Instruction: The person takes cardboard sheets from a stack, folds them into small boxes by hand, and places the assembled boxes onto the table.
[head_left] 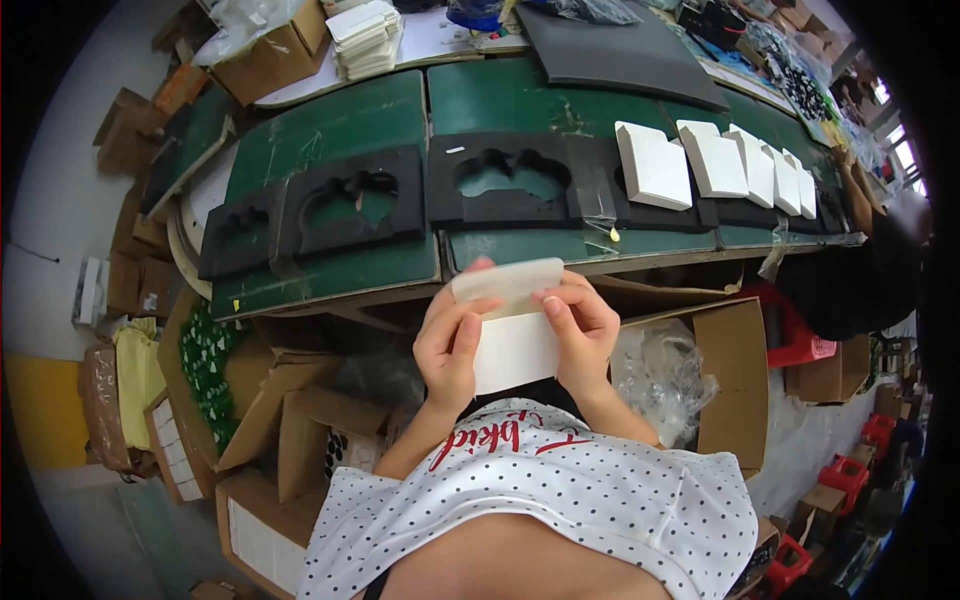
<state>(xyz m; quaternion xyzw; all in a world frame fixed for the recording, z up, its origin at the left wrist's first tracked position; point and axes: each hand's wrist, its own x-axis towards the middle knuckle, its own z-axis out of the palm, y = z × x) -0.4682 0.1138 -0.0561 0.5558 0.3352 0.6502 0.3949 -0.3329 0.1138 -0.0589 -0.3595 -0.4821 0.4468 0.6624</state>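
Between my two hands, just off the table's front edge, is a white paper box [516, 354] with its top flap raised. My left hand [447, 340] grips its left side, thumb on the front and fingers behind the flap. The right side is pinched by my right hand [582, 330], thumb and fingers near the fold. On the green table, past my hands, lie black foam pieces [500, 212] with cloud-shaped cutouts. Several white boxes [656, 168] with raised flaps stand in a row at the right, on the foam.
A stack of white cards [362, 38] and a dark grey sheet [615, 55] lie at the back. Below the table stand open cartons [735, 385], one holding clear plastic bags [660, 378]. Another person [850, 265] sits at the right end near red stools [850, 482].
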